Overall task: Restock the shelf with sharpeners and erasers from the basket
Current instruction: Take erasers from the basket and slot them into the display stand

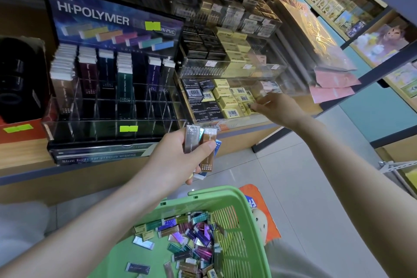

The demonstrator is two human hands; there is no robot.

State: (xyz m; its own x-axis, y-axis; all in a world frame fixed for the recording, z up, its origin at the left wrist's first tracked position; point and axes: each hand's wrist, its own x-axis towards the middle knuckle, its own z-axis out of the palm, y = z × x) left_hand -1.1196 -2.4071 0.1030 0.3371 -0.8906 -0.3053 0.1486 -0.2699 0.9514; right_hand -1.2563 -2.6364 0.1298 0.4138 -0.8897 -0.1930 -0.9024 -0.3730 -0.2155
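My left hand [180, 153] grips a fan of slim erasers [206, 142] in brown, grey and blue sleeves, held in front of the clear Hi-Polymer display rack [108, 101]. My right hand [274, 106] reaches into the lower clear tray [228, 123] of black and yellow boxed erasers and pinches a small yellow eraser [249, 106] at the tray's right end. A green basket [203, 196] below holds several loose erasers [191, 239] in shiny coloured sleeves.
The display rack stands on a wooden shelf [24, 153] with a red box [20, 131] at the left. Stacked clear trays [225, 36] of boxed erasers rise behind the lower tray. Pink card packs [334, 86] lie to the right. An orange object [261, 210] lies on the tiled floor.
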